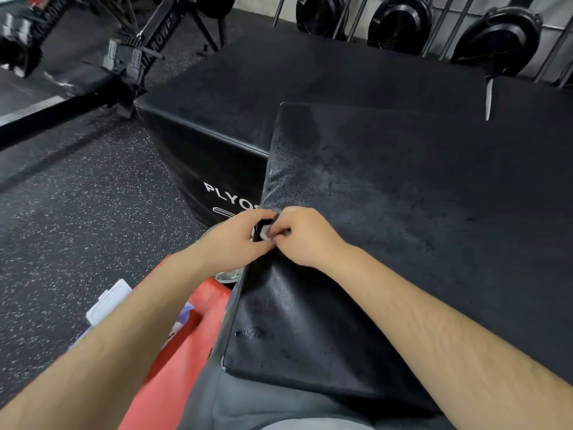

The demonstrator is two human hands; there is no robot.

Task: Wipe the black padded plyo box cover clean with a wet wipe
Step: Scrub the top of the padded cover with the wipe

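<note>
The black padded plyo box cover (403,212) lies across my lap and leans over a larger black box. Its surface shows dull smears and a glossy patch near my knees. At its left edge both hands meet. My left hand (235,240) and my right hand (300,237) pinch a small white wet wipe (265,234) between their fingertips, right against the cover's edge. Most of the wipe is hidden by the fingers.
A large black box lettered PLYO (223,119) stands behind the cover. A red surface (173,367) lies under my left arm, with a white wipe packet (108,301) on the speckled rubber floor (77,228). Weight plates hang on a rack (400,23) at the back.
</note>
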